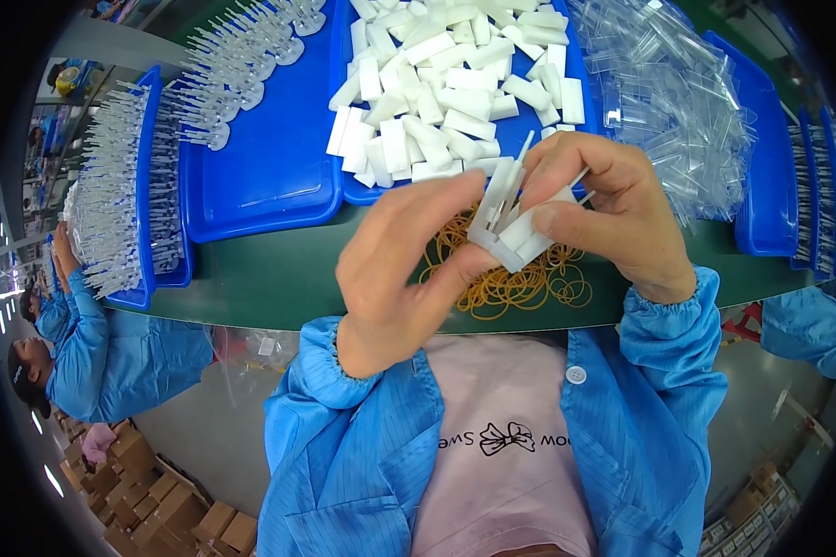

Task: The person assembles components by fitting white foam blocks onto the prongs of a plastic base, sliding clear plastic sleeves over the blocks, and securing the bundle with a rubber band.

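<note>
In front of my chest, both hands hold a small cluster of white and translucent plastic pieces. My left hand (399, 265) pinches a translucent slotted piece (494, 209) between thumb and fingers. From the other side, my right hand (618, 209) grips a white block (537, 232), its thumb pressing on the upper face. Thin pale rods (527, 148) stick out past the right fingers; how they sit between the pieces is partly hidden. Underneath lies a loose pile of tan rubber bands (511, 288) on the green table (353, 278).
A blue tray of white blocks (464, 102) stands ahead. Left of it are a blue tray (260, 190) with thin-stemmed clear parts and racks of similar parts (116, 186). Clear plastic sleeves (669, 102) heap at right, beside another blue bin (766, 176). Co-workers in blue (130, 357) sit leftward.
</note>
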`<state>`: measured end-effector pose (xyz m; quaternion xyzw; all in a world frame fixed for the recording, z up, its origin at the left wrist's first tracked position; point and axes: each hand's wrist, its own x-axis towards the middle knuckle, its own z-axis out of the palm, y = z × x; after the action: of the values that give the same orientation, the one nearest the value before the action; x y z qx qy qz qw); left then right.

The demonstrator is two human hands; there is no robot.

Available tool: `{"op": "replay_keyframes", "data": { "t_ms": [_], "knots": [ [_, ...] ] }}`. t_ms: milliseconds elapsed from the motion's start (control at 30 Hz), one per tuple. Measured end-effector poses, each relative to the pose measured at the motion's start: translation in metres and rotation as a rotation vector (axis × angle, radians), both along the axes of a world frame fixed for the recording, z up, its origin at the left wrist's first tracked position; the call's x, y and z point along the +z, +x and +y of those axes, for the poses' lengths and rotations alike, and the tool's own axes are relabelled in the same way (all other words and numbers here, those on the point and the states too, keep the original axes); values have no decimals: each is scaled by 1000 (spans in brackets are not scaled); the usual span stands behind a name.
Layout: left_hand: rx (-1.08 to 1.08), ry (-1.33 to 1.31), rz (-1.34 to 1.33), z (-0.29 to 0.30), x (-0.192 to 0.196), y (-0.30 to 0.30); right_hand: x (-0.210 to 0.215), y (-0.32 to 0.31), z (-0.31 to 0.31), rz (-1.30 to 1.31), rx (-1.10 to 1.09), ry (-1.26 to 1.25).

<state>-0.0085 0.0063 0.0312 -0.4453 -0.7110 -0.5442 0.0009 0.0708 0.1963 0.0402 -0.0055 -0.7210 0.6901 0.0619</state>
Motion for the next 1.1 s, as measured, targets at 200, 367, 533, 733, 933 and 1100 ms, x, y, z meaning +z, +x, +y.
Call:
{"op": "replay_keyframes", "data": {
  "t_ms": [200, 367, 533, 733, 933, 1100],
  "knots": [
    [43, 15, 3, -6, -7, -12, -5, -17, 18, 188, -130, 327],
    [159, 3, 41, -15, -9, -18, -29, -42, 42, 277, -384, 1109],
    [185, -31, 28, -18, -6, -20, -46, -55, 32, 129, -370, 1506],
    [212, -6, 25, -20, -7, -18, -31, -45, 35, 318, -475, 1320],
    [49, -8, 196, -13, 3, -15, -11, -31, 32, 125, -165, 191],
    [-36, 14, 267, -11, 2, -14, -5, -27, 36, 43, -90, 123]
  ]
}}
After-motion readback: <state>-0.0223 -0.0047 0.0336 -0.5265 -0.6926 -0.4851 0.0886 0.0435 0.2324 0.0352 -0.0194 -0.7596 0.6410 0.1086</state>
